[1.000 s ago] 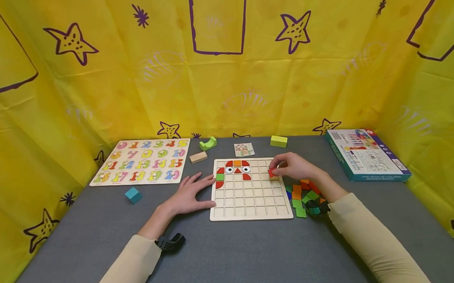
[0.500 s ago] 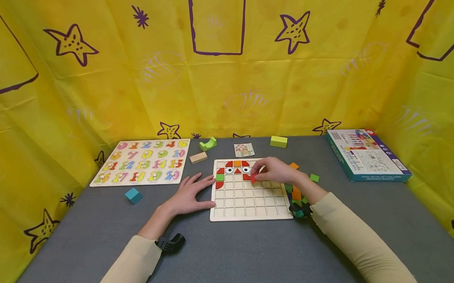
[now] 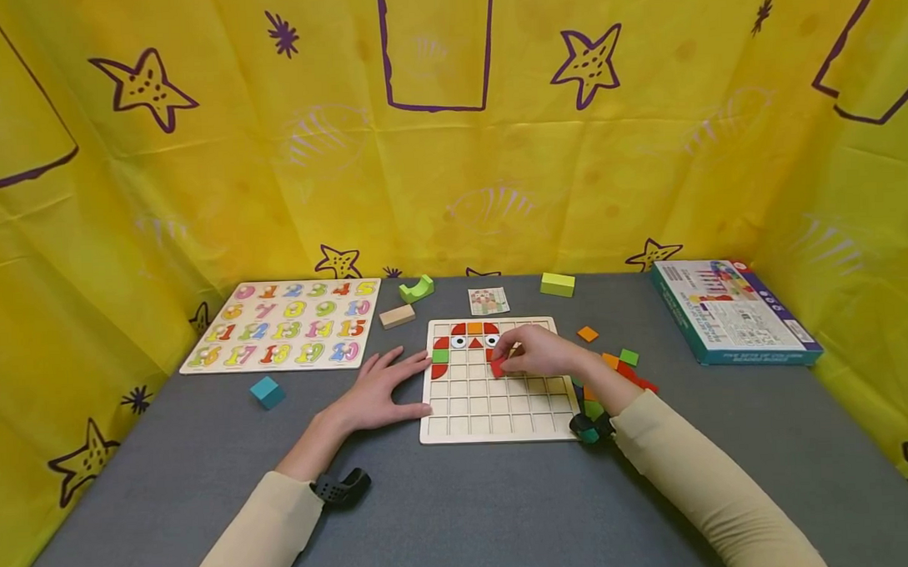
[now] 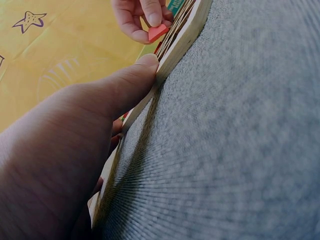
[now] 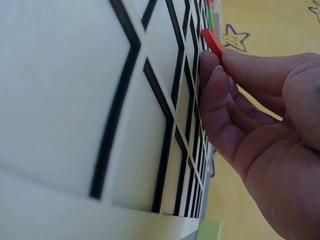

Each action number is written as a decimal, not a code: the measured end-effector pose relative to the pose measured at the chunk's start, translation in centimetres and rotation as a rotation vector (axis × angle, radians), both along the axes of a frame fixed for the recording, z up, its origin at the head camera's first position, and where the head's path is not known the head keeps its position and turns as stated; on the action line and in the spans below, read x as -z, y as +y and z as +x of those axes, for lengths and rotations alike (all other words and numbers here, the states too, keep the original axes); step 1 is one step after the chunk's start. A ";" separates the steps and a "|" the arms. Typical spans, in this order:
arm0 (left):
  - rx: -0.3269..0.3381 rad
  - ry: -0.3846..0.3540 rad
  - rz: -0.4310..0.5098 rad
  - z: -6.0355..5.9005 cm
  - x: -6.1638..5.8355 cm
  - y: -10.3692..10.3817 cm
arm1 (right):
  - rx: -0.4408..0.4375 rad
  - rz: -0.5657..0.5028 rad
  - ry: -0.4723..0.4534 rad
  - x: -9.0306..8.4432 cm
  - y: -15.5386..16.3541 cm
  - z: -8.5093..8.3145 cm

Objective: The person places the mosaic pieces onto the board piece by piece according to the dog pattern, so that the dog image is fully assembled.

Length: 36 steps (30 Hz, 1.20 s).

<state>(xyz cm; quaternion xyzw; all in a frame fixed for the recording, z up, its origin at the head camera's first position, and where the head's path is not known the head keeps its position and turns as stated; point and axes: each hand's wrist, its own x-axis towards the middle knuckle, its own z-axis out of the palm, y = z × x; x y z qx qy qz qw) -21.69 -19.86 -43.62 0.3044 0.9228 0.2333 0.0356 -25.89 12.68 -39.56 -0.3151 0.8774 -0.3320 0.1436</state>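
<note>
A pale wooden grid board (image 3: 501,424) lies on the grey table, with red, orange and green tiles and two eye tiles set in its upper left cells. My right hand (image 3: 543,352) pinches a red tile (image 3: 497,368) between thumb and fingers over the board, just below the right eye tile (image 3: 492,340). In the right wrist view the red tile (image 5: 212,42) is tilted at the fingertips; its exact shape is partly covered. My left hand (image 3: 378,393), fingers spread, touches the board's left edge; the left wrist view shows its thumb (image 4: 120,87) against that edge.
Loose coloured tiles (image 3: 628,376) lie right of the board, partly under my right wrist. Behind it are a picture card (image 3: 488,300), a yellow-green block (image 3: 557,283), a green arch (image 3: 417,289) and a wooden block (image 3: 398,316). A number puzzle (image 3: 283,329), teal cube (image 3: 267,392) and box (image 3: 736,311) flank it.
My right hand has carried the red tile leftward from the board's right edge to beside the eye tiles, then slightly down. More loose tiles are uncovered at the right. My left hand stays put.
</note>
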 end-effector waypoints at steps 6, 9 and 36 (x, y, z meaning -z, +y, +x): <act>-0.003 -0.005 -0.003 0.0 0.1 0.0 | 0.006 0.039 -0.001 -0.2 -0.3 0.1; -0.005 -0.009 -0.007 0.0 0.0 0.0 | 0.007 0.068 0.005 -0.4 -0.3 0.2; -0.003 -0.007 -0.001 -0.1 0.0 0.0 | -0.006 0.137 0.114 -0.3 -1.6 0.0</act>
